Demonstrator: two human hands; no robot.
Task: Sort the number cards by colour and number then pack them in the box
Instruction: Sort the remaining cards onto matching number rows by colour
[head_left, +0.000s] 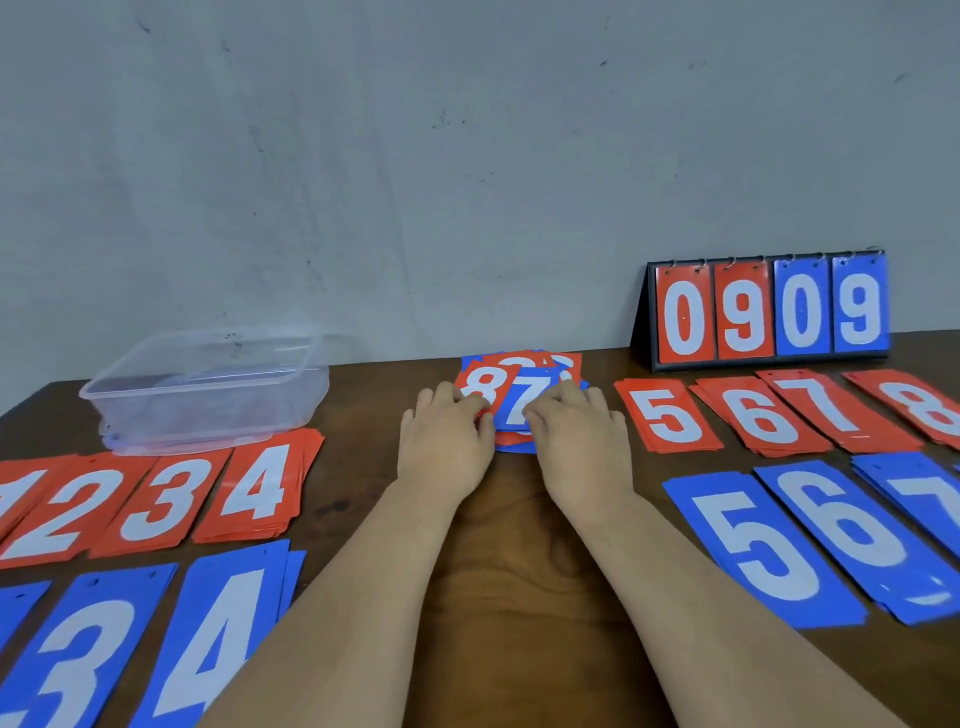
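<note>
Central pile (518, 396): lower cards seemingly hidden

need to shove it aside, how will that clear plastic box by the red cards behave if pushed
Probably light: the clear rectangular plastic box looks thin-walled and seemingly empty. Low and wide on the smooth brown wooden table, it should slide rather than tip.

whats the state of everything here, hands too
box, upright, lid off, no cards seen inside
pile, unsorted, red and blue mixed
red 8, on top of pile, pinched by left hand
blue 7, on top of pile, pinched by right hand
red stacks, sorted, lying flat, face up
blue stacks, sorted, lying flat, face up
scoreboard, standing, showing 0909
</note>
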